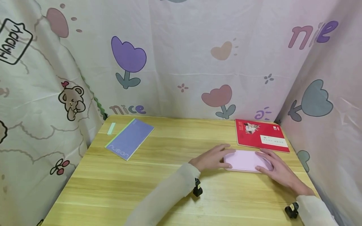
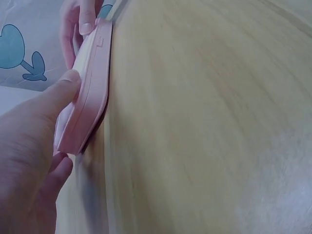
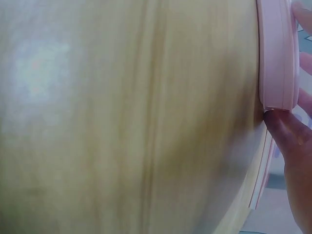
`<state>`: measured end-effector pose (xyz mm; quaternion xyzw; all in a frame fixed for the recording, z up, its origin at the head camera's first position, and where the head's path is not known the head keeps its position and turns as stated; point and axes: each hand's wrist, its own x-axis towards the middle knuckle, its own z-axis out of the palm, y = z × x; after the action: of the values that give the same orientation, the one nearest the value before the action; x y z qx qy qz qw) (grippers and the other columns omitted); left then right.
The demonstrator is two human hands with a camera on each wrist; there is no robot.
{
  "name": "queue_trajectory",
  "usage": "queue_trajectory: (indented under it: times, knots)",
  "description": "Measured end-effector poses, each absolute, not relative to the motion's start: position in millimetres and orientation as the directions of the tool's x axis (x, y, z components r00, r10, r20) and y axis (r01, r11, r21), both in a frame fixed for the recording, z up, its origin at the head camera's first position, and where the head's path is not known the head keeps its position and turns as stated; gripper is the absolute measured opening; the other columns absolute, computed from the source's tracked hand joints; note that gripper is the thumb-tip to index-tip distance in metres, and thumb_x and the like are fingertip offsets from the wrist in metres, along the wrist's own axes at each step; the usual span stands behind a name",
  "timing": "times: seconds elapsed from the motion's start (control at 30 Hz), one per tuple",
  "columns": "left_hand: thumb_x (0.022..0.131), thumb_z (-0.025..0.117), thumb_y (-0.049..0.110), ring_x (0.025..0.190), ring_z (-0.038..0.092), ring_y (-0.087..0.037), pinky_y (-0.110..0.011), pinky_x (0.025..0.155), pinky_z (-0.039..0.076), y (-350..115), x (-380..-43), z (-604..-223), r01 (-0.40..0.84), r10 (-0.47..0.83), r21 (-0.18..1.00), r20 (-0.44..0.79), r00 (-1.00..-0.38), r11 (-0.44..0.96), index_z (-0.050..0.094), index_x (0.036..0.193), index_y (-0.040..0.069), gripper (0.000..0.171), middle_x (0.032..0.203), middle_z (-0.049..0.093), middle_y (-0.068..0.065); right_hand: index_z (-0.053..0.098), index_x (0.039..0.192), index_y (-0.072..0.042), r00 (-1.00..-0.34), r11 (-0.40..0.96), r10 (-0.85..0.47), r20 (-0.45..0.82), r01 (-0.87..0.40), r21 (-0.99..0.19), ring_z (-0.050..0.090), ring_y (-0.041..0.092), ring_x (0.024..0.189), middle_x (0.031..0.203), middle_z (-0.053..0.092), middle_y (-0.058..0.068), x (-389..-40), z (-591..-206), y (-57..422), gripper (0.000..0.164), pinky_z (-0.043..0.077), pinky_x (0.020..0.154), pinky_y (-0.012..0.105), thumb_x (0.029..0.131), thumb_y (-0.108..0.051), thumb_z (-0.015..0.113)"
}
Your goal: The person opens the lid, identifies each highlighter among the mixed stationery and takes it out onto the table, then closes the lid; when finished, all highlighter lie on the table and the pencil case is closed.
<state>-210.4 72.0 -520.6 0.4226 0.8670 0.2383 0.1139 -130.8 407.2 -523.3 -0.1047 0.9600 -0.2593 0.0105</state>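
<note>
A pink, flat, round-cornered pencil case (image 1: 245, 160) lies lengthwise on the right part of the table. My left hand (image 1: 212, 158) grips its left end, thumb at the front edge and fingers toward the back. At the other end my right hand (image 1: 279, 169) holds the case, its thumb near the front edge and its fingers reaching over the top. The left wrist view shows the pink side wall (image 2: 92, 92) with a small tab, and a dark gap under the near end. Close up in the right wrist view, the right thumb touches the case's end (image 3: 279, 73).
A red notebook (image 1: 258, 133) with a white label lies just behind the case. Far left are a blue notebook (image 1: 130, 139) with a green spine and a small pale green strip (image 1: 111, 128). Printed curtains (image 1: 175, 62) enclose the wooden table (image 1: 118, 188) at the back and sides.
</note>
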Motion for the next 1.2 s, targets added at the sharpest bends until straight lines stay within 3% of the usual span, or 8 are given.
queue_trajectory:
  times: [0.23, 0.7, 0.97, 1.2]
  knots:
    - [0.106, 0.069, 0.049, 0.164, 0.034, -0.017, -0.03, 0.133, 0.029, 65.3, -208.7, -522.1, 0.679, 0.797, 0.518, -0.007, -0.604, 0.52, 0.05, 0.164, 0.027, 0.064, 0.178, 0.034, 0.002, 0.055, 0.159, -0.012, -0.976, 0.846, -0.215, 0.032, -0.203, -0.492, 0.037, 0.051, 0.149, 0.168, 0.04, 0.023, -132.6, -522.0, 401.9, 0.079, 0.036, 0.111, 0.086, 0.094, -0.047, 0.084]
    - [0.104, 0.069, 0.053, 0.163, 0.035, -0.014, -0.034, 0.132, 0.034, 23.4, -215.6, -526.2, 0.634, 0.782, 0.579, -0.009, -0.623, 0.512, 0.051, 0.163, 0.033, 0.065, 0.177, 0.035, 0.009, 0.057, 0.159, -0.016, -0.971, 0.83, -0.24, 0.006, -0.209, -0.517, 0.037, 0.048, 0.152, 0.169, 0.041, 0.021, -139.3, -520.0, 370.0, 0.078, 0.036, 0.115, 0.083, 0.094, -0.049, 0.084]
    - [0.106, 0.069, 0.048, 0.163, 0.035, -0.016, -0.036, 0.132, 0.034, -7.5, -222.0, -526.3, 0.624, 0.78, 0.602, 0.002, -0.625, 0.499, 0.053, 0.163, 0.024, 0.063, 0.177, 0.035, 0.004, 0.056, 0.16, -0.019, -0.961, 0.799, -0.275, 0.009, -0.234, -0.554, 0.036, 0.046, 0.154, 0.171, 0.039, 0.018, -149.1, -519.7, 346.4, 0.079, 0.037, 0.117, 0.081, 0.093, -0.05, 0.084]
    - [0.106, 0.07, 0.05, 0.163, 0.035, -0.02, -0.043, 0.133, 0.035, -27.7, -226.4, -525.8, 0.589, 0.765, 0.621, -0.026, -0.643, 0.517, 0.052, 0.163, 0.026, 0.065, 0.177, 0.035, 0.005, 0.057, 0.16, -0.019, -0.958, 0.788, -0.286, 0.01, -0.242, -0.566, 0.036, 0.046, 0.155, 0.171, 0.04, 0.018, -157.1, -523.4, 328.9, 0.078, 0.035, 0.118, 0.081, 0.094, -0.05, 0.084]
